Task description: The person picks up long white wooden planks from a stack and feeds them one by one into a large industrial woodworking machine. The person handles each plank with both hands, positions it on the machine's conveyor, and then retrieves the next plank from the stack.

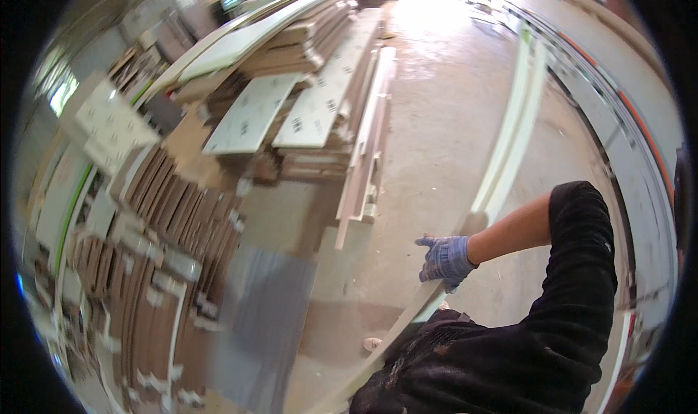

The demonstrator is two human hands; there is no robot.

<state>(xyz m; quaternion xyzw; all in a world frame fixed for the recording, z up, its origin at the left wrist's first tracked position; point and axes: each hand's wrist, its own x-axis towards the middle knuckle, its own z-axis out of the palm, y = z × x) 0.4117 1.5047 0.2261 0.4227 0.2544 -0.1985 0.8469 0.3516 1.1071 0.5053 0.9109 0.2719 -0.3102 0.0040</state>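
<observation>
The right hand (446, 260) wears a blue-grey, faintly streaked glove (455, 257) that covers the fingers (430, 270) and ends at the wrist. Farther back from the fingers, past a bare forearm (512, 232), comes a black sleeve (578, 268), creased and bunched. Below the fingers spreads a black top (502, 363), with a rough-textured, lighter-flecked patch.

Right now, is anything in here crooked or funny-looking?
A little: the long thin strips beside the white-topped stack have uneven ends, and one pokes out past the others. The long pale boards by the gloved right hand look bent, but this lens curves straight edges, so I can't tell.
</observation>
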